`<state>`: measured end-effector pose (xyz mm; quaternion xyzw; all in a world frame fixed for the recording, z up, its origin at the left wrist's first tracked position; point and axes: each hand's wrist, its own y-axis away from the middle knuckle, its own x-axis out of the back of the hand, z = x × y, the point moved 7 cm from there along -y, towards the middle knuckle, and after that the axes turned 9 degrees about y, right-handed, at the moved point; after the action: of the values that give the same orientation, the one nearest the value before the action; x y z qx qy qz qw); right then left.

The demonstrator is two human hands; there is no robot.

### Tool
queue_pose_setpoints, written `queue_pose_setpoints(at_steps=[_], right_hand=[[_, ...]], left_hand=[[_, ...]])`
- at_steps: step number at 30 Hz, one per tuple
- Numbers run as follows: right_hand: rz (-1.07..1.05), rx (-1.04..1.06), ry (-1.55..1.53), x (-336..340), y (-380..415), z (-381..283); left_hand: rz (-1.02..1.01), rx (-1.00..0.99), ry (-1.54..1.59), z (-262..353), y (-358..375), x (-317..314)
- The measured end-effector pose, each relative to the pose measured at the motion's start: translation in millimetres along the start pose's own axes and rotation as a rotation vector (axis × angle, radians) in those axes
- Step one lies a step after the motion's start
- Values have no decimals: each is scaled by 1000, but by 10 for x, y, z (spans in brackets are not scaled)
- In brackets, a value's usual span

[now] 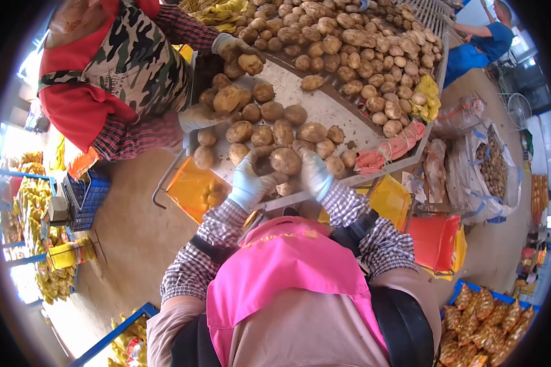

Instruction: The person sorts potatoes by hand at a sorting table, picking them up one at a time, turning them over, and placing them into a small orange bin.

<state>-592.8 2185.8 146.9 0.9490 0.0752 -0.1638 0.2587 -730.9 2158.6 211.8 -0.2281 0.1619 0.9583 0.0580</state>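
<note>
A brown potato [286, 161] is between my two gloved hands at the near edge of a metal sorting table [343, 113]. My left hand [254, 180] curls against its left side, thumb below and fingers above. My right hand [315, 172] closes on its right side. Both gloves are pale blue and soiled, and some fingertips are hidden. Several loose potatoes [262, 135] lie just beyond my hands, and a small pale one [284, 189] sits below the left thumb.
Across to the left, a person's gloved hand [229, 48] holds potatoes. A big potato heap [361, 49] covers the table's far side. A pink cloth bundle [389, 150] lies on the right rim. Yellow bags [389, 202] hang below. A white sack [487, 165] stands right.
</note>
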Motion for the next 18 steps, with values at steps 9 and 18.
queue_pose_setpoints(at_steps=[9,18], right_hand=[[38,-145,32,305,269,-99],[-254,-383,-279,-286,484,364]], left_hand=[[-56,-42,-350,-286,83,144],[-84,-172,-373,-378,-32,113]])
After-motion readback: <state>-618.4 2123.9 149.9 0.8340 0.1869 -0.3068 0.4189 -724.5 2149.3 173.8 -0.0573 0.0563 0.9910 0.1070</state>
